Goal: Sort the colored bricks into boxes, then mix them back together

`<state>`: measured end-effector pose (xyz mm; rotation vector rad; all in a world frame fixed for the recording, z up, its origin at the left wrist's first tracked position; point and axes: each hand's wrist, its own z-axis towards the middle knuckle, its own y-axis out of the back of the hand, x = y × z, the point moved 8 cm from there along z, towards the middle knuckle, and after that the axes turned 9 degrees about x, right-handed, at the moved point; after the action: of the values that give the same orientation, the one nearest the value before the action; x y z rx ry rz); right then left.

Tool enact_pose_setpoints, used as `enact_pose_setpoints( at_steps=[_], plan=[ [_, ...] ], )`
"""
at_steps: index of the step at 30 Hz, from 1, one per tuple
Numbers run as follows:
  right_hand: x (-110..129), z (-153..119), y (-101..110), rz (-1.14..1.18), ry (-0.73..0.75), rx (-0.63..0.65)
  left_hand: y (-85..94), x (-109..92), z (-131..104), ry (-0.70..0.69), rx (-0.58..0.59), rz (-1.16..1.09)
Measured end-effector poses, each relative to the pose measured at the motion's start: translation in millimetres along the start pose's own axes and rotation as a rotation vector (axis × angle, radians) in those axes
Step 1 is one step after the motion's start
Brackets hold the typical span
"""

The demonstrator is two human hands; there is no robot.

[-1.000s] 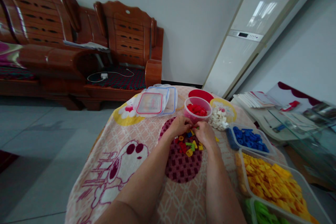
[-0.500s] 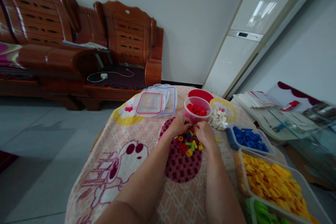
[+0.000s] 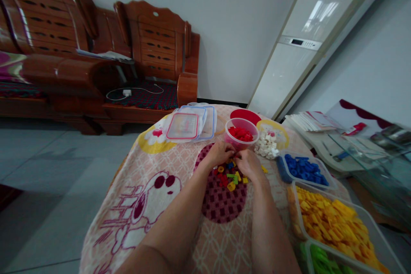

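My left hand (image 3: 222, 153) and my right hand (image 3: 248, 162) meet fingertip to fingertip just in front of a clear round bowl (image 3: 241, 145) that holds red plastic pieces (image 3: 241, 134). Both hands are closed in a pinch. A trace of red shows between the fingertips, too small and covered to name. Below them, a loose pile of mixed toy building pieces (image 3: 231, 176) in red, yellow, green and blue lies on the dark red patch of the tablecloth (image 3: 223, 209). White pieces (image 3: 267, 144) are heaped to the right of the bowl.
Tubs of blue pieces (image 3: 305, 170), yellow pieces (image 3: 337, 224) and green pieces (image 3: 323, 261) line the table's right side. Clear lids (image 3: 183, 126) are stacked at back left; a red lid (image 3: 245, 116) lies behind the bowl. A glass-topped stand (image 3: 359, 150) is at right.
My right hand has shifted very slightly at the fingertips. Both hands otherwise keep their place in front of the bowl, and the pile looks the same.
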<state>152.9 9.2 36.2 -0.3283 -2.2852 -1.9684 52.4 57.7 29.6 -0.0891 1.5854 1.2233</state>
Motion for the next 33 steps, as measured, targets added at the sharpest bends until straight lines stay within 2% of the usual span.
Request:
enact_pose_setpoints(
  at_steps=[4,9,11,13,16,22,25,29,33],
  plan=[
    [-3.3,-4.3,9.0,0.195,0.018,-0.035,1.1,-0.7,0.0,0.003,0.005,0.009],
    [-11.0,-9.8,13.0,0.823,0.053,-0.03,3.3,-2.4,-1.1,0.011,-0.009,-0.005],
    [-12.8,-10.2,20.2,1.072,0.105,-0.133,3.1,-3.1,-1.7,0.019,-0.007,-0.004],
    [-19.6,-10.3,27.7,1.269,0.136,-0.299,3.3,-3.9,-2.3,0.023,-0.01,-0.001],
    [-35.6,-8.4,28.2,1.454,0.107,-0.495,4.1,-4.9,-2.8,0.02,-0.023,0.004],
    [-53.7,-3.5,23.6,1.567,0.106,-0.577,5.0,-4.1,-3.1,0.026,-0.028,0.002],
    [-47.8,-5.5,25.5,1.503,0.107,-0.498,4.3,-2.5,-2.8,0.032,-0.018,-0.019],
    [-31.5,-8.3,21.1,1.329,0.071,-0.296,4.7,1.4,-2.1,0.032,-0.028,-0.025],
    [-16.1,-5.6,4.5,1.082,0.055,-0.06,6.5,4.5,-1.0,0.029,-0.043,-0.015]
  ],
)
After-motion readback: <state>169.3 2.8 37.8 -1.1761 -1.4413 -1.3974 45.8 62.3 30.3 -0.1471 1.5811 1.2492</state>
